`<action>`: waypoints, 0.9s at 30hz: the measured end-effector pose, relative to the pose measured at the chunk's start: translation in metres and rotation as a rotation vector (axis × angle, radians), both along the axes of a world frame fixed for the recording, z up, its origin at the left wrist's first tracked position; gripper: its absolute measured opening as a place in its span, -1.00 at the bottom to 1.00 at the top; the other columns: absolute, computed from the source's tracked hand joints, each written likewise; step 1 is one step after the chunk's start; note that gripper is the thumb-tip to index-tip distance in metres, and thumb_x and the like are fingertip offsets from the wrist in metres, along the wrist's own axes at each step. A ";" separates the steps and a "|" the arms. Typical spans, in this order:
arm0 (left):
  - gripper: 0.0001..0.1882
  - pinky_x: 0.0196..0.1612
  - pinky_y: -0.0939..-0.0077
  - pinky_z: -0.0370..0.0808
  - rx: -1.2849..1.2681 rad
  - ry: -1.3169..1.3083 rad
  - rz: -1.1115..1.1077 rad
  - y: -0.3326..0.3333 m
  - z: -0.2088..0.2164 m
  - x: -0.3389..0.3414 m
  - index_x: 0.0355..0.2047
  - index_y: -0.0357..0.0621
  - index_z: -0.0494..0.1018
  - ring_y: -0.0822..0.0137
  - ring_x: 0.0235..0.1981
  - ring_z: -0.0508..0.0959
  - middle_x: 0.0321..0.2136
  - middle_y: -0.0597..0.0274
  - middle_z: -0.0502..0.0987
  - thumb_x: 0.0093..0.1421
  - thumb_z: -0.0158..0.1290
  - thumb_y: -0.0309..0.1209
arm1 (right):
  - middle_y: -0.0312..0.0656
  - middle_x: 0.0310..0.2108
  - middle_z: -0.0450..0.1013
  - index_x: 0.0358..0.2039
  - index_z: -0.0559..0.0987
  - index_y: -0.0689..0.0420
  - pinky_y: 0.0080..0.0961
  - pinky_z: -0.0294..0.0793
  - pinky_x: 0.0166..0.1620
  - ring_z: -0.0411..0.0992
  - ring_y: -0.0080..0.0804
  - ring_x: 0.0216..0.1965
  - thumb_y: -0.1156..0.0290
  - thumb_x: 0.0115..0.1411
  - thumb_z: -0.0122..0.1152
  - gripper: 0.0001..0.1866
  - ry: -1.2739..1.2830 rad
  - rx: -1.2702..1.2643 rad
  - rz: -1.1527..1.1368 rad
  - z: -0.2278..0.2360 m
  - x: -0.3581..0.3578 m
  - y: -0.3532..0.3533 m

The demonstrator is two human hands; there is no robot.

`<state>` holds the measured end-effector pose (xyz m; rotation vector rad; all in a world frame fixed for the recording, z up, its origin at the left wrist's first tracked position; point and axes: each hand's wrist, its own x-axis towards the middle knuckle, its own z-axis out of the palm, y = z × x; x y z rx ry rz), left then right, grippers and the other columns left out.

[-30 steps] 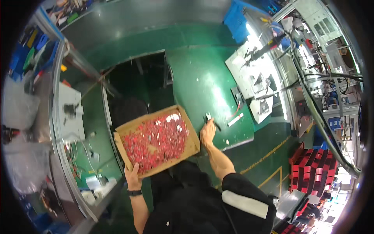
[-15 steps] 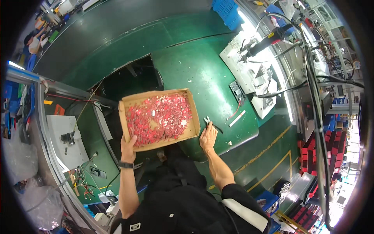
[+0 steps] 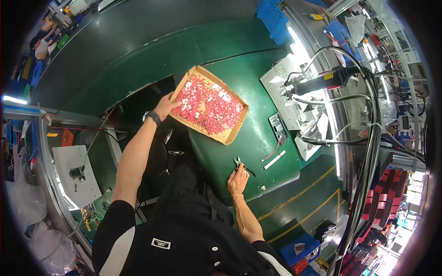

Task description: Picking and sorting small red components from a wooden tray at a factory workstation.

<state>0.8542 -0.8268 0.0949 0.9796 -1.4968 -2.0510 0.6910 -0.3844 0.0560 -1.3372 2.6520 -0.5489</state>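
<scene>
A shallow cardboard box (image 3: 192, 125), filled with small red and pale pieces, sits tilted clockwise over the green tabletop. My left hand (image 3: 166, 108), with a dark band at its wrist, grips the box's left edge, thumb over the rim. Whether the box rests on the table or hangs just above it, I cannot tell. Nearer to me, my right hand (image 3: 237, 180) is closed at the tabletop on a pair of pliers (image 3: 249, 170) with dark handles. The pliers' metal jaws point away from me, and the fingers partly cover one handle.
Right of the pliers lie a white marker (image 3: 275, 159) and a small grey device (image 3: 277, 126) with a red wire. Beyond them stands a white fixture (image 3: 281, 87) under a black tool (image 3: 327, 79) with hanging cables. A blue crate (image 3: 272, 20) is at the far right.
My left hand has carried the box away from me and rightward, turning it clockwise over the green tabletop. My right hand stays at the pliers. The whole view has shifted a little.
</scene>
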 end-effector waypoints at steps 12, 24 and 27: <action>-0.69 0.01 0.31 0.54 -0.699 -0.471 0.139 -0.033 -0.008 -0.046 -0.06 -0.16 0.54 0.08 -0.08 0.62 -0.13 -0.02 0.60 0.17 0.14 -0.46 | 0.08 -0.08 0.41 0.25 0.16 0.41 -0.13 0.24 0.11 0.36 0.00 -0.05 0.44 0.21 0.06 -0.36 0.011 0.013 0.008 0.000 -0.003 -0.001; -0.65 -0.06 0.14 0.45 -1.073 -0.699 -0.064 -0.015 -0.004 -0.044 -0.13 -0.14 0.51 -0.02 -0.14 0.50 -0.24 0.05 0.53 0.03 0.21 -0.50 | 0.11 -0.07 0.37 0.26 0.13 0.39 -0.10 0.20 0.15 0.33 0.04 -0.03 0.47 0.19 0.06 -0.35 -0.052 0.130 -0.028 0.005 -0.004 -0.012; -0.66 -0.05 0.16 0.44 -1.023 -0.683 -0.079 -0.020 -0.010 -0.053 -0.12 -0.12 0.51 -0.01 -0.15 0.50 -0.23 0.08 0.52 0.05 0.21 -0.48 | 0.17 -0.03 0.35 0.26 0.13 0.38 -0.07 0.18 0.18 0.30 0.12 0.02 0.49 0.20 0.03 -0.37 -0.134 0.227 -0.089 0.009 0.000 -0.022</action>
